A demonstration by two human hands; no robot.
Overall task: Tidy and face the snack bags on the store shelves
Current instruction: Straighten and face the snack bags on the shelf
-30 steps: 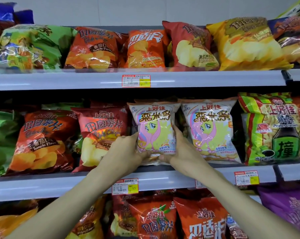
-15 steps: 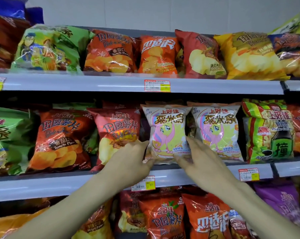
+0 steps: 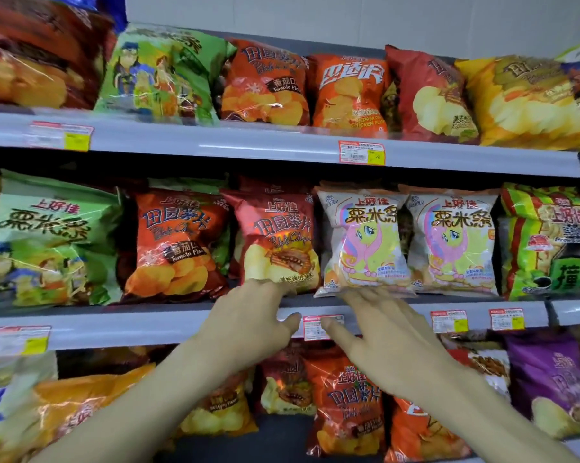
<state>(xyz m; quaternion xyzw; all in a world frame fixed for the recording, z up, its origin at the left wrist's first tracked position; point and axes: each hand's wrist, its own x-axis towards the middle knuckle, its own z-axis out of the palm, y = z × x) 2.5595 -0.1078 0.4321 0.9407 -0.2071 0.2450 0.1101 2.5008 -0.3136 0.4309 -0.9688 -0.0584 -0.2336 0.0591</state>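
Both your hands, left [image 3: 248, 324] and right [image 3: 387, 332], hang open and empty at the middle shelf's [image 3: 148, 325] front edge. The pony bag [image 3: 363, 242] stands upright, faced, done I'd say. The red bag [image 3: 276, 238] beside it leans; looks next.

Both hands, left hand [image 3: 248, 324] and right hand [image 3: 387, 339], hover empty (fingers seemingly spread) below 2 pony bags [image 3: 365, 242].

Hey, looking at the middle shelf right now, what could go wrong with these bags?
The left white pony-print snack bag overhangs the grey middle shelf edge with neither the left hand nor the right hand gripping it; it might tip forward. The dark red potato chip bag leans sideways and may slump.
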